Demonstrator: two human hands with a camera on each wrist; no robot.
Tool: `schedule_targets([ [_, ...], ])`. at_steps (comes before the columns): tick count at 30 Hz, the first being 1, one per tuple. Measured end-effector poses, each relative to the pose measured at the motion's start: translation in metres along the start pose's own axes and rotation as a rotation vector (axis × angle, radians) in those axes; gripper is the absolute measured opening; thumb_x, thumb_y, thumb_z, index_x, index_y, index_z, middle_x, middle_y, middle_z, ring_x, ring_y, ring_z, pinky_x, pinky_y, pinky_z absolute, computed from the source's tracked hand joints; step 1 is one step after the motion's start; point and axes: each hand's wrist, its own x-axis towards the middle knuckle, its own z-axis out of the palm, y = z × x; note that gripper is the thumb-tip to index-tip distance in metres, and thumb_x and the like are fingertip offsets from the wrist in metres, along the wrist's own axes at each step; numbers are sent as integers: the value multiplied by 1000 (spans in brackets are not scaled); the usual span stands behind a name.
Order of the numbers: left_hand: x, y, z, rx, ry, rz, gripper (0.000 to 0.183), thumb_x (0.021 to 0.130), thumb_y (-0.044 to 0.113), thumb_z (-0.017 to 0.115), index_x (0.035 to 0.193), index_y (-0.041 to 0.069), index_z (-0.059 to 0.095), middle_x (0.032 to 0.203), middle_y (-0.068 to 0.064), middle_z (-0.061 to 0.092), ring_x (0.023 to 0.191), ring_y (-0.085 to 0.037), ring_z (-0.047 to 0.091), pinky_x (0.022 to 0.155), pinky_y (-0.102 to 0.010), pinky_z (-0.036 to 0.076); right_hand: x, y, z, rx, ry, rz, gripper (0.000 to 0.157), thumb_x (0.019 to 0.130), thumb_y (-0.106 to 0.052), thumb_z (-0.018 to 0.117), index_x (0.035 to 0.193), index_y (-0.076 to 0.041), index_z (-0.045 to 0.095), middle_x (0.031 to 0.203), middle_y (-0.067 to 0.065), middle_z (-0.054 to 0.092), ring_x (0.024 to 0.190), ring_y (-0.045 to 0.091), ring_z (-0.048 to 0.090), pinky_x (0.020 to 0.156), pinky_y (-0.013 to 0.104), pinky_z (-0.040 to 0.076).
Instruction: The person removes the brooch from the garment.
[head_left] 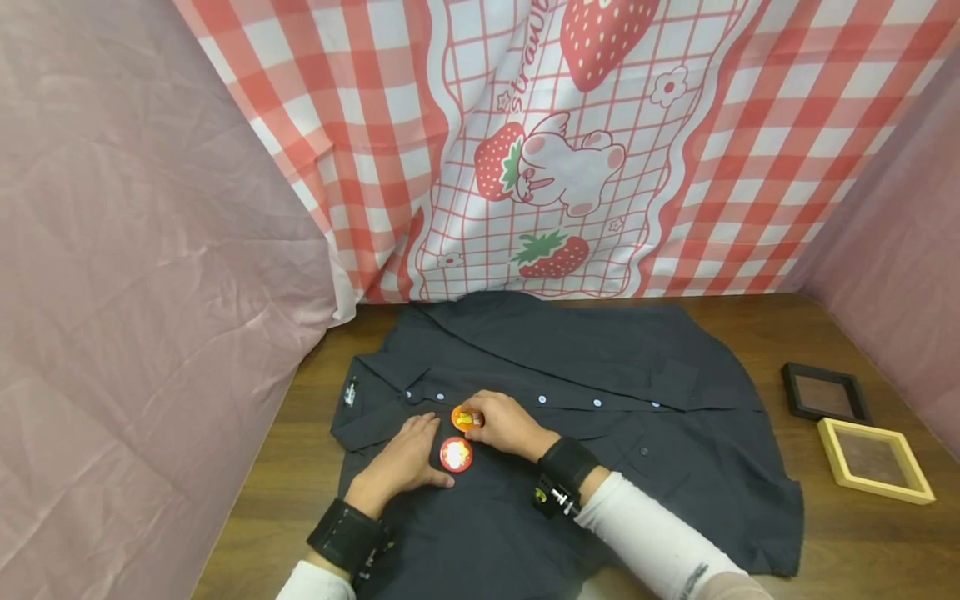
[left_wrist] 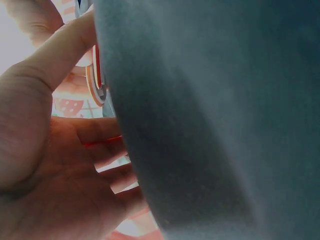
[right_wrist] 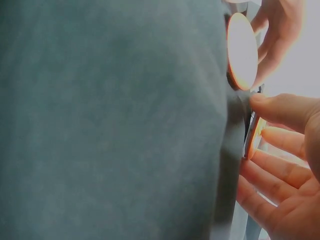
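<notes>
A dark short-sleeved button-up shirt [head_left: 540, 483] lies spread out, its collar to the left. On its chest sits a round red button badge [head_left: 456, 455] with a bright glare on its face. Just beyond that, my right hand [head_left: 512, 427] holds an orange button badge [head_left: 462, 417] by the edge between thumb and fingers; in the right wrist view this badge [right_wrist: 256, 134] stands tilted against the cloth. My left hand [head_left: 405, 458] rests on the shirt beside the collar, fingers nearly straight, thumb close to the red badge. The undersides of both badges are mostly hidden.
To the right on the wooden table [head_left: 885, 533] lie a black frame [head_left: 789, 390] and a pale yellow frame [head_left: 873, 489], touching or nearly so. A strawberry-print checked cloth [head_left: 390, 167] hangs behind, and pink cloth [head_left: 150, 292] covers the left side.
</notes>
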Motion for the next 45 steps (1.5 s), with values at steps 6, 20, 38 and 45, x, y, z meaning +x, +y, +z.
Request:
schedule_targets([
  [6, 2, -1, -2, 10, -3, -1, 96, 68, 37, 88, 139, -9, 43, 149, -25, 41, 140, -40, 36, 114, -51, 34, 1, 2, -5, 19, 13, -10, 35, 77, -14, 81, 109, -4, 71, 88, 2, 64, 77, 11, 56, 72, 27, 49],
  [20, 6, 0, -4, 13, -20, -8, 97, 68, 38, 88, 140, -7, 43, 150, -23, 40, 141, -39, 35, 115, -51, 33, -1, 12, -12, 142, 12, 86, 33, 77, -14, 82, 107, -5, 72, 90, 3, 67, 77, 12, 57, 70, 23, 47],
  [38, 3, 5, 0, 8, -38, -40, 96, 68, 35, 88, 142, -5, 42, 152, -22, 39, 142, -42, 33, 113, -58, 32, -10, 14, -8, 166, 21, 96, 31, 77, -18, 82, 103, -5, 73, 92, 5, 71, 80, 13, 61, 72, 23, 49],
  [45, 1, 7, 0, 3, -46, -46, 96, 68, 33, 89, 143, -5, 41, 153, -22, 38, 144, -40, 30, 115, -57, 30, -12, 15, -10, 183, 35, 129, 30, 78, -18, 81, 103, -4, 73, 87, 3, 69, 75, 9, 58, 67, 19, 47],
])
